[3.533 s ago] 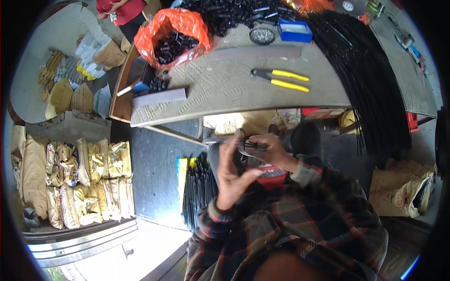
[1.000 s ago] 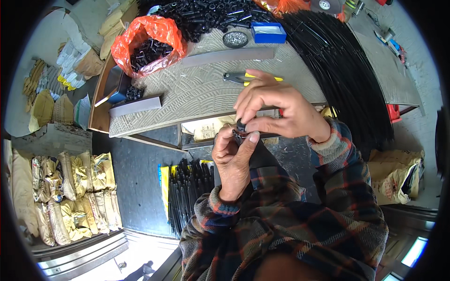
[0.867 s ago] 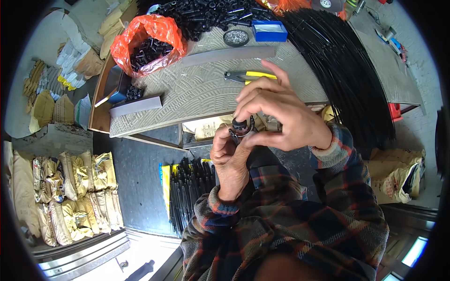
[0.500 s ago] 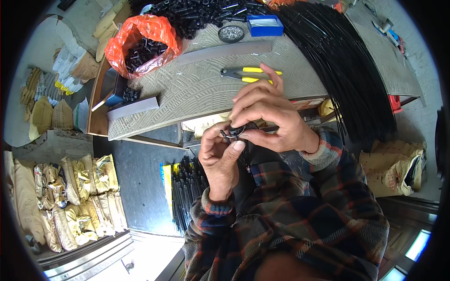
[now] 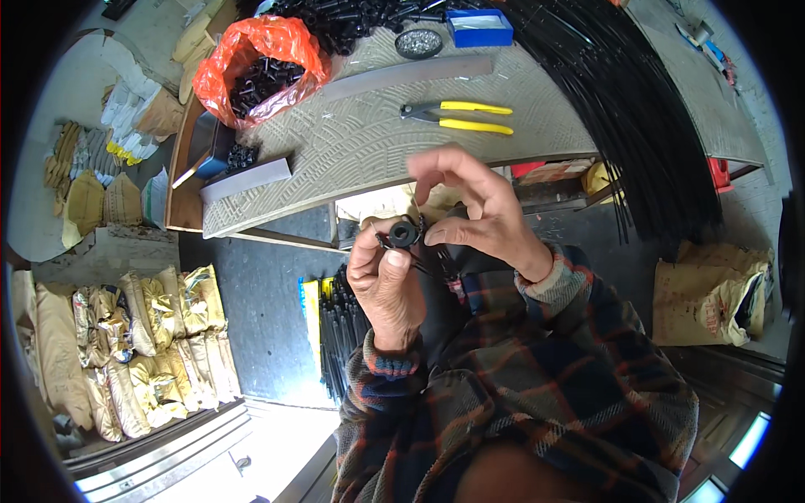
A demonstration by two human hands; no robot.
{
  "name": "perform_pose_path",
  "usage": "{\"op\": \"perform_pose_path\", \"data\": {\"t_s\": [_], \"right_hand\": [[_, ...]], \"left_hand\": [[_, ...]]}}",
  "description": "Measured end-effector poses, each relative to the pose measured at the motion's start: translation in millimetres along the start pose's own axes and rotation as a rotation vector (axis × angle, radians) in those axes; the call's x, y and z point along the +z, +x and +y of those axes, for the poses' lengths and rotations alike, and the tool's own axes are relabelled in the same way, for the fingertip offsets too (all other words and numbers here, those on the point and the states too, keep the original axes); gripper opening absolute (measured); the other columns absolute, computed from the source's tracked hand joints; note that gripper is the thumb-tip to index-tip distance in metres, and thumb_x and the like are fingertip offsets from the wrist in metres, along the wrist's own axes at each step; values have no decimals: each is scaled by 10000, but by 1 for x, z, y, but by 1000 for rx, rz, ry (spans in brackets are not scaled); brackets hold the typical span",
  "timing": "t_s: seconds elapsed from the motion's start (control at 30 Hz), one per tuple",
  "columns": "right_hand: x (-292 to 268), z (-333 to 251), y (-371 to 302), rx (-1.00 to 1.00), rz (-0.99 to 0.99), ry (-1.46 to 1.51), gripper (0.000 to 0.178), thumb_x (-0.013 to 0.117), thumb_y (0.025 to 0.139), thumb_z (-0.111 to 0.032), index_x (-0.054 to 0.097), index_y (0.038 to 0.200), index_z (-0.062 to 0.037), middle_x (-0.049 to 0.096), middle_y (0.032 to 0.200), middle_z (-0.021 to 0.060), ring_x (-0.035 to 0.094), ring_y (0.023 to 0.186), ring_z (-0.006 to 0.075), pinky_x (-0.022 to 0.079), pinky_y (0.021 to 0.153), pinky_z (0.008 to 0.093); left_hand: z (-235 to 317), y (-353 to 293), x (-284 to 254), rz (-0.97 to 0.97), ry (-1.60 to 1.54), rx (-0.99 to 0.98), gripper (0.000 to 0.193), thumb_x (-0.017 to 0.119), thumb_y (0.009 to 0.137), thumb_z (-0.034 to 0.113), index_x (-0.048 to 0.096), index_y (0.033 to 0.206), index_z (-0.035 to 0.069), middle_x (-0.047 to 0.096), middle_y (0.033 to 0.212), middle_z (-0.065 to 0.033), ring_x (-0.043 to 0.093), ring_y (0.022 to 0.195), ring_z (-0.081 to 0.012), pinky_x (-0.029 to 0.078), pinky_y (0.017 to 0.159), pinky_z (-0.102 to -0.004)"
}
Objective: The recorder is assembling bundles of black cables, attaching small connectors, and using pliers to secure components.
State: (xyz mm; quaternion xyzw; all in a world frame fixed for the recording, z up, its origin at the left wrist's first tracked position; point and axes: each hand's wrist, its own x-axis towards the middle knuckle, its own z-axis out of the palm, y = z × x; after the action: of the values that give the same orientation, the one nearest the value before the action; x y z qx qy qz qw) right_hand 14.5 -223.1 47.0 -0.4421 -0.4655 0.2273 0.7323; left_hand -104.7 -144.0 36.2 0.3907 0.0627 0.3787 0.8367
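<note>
Closest in is a plaid sleeve (image 5: 558, 381) on each arm. The left hand (image 5: 390, 289) is in front of the table's near edge, its thumb and fingers closed on a small black ring (image 5: 402, 234), whose hole faces up. The right hand (image 5: 482, 214) is just beside it, thumb and fingers spread in a wide curve; the thumb tip is close to the ring's right side, and whether it touches I cannot tell.

On the floor left of the legs stands a bundle of thin black sticks (image 5: 340, 318); farther left lie rows of tan sacks (image 5: 126, 344).

On the table (image 5: 352, 168), a short metal strip (image 5: 247, 179) lies by the near left corner. Pliers (image 5: 474, 106) with yellow handles lie inward of the near edge, handles apart and pointing right. Beyond them is a longer metal strip (image 5: 411, 77). An orange bag (image 5: 214, 75) of black parts sits at the left end. Long black rods (image 5: 629, 109) cross the right part and hang over the near edge. Toward the far edge are a round dish (image 5: 418, 44) and, just right of it, a blue box (image 5: 480, 33).
</note>
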Motion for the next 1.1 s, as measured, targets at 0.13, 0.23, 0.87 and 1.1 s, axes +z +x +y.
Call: {"op": "perform_pose_path", "data": {"t_s": [0.13,0.23,0.87,1.1], "right_hand": [[9,14,-7,143,58,255,392,702,718,-24,523,1061,38,472,1036,66,505,890,107,423,775,241],[18,25,-15,310,-109,277,198,709,723,-38,523,773,6,528,761,15,484,671,52,405,598,213],[36,34,-15,235,-300,75,297,769,687,-235,580,767,-21,554,675,-11,477,625,53,406,573,228],[26,41,-10,327,-577,258,216,749,695,-128,582,776,-17,579,704,-1,535,654,75,416,595,237]], "left_hand": [[4,-7,-15,39,19,24,296,700,749,132,576,960,-35,555,874,-24,535,821,-115,416,781,-246],[2,-12,-24,88,103,82,295,690,761,133,564,973,-28,571,884,-31,535,823,-113,406,814,-256],[25,-28,-44,20,189,-53,323,705,738,275,560,843,6,471,804,-26,441,755,-118,348,719,-240],[22,-34,-58,-110,226,-93,370,721,692,354,549,759,32,436,738,-10,399,703,-119,312,667,-239]]}}
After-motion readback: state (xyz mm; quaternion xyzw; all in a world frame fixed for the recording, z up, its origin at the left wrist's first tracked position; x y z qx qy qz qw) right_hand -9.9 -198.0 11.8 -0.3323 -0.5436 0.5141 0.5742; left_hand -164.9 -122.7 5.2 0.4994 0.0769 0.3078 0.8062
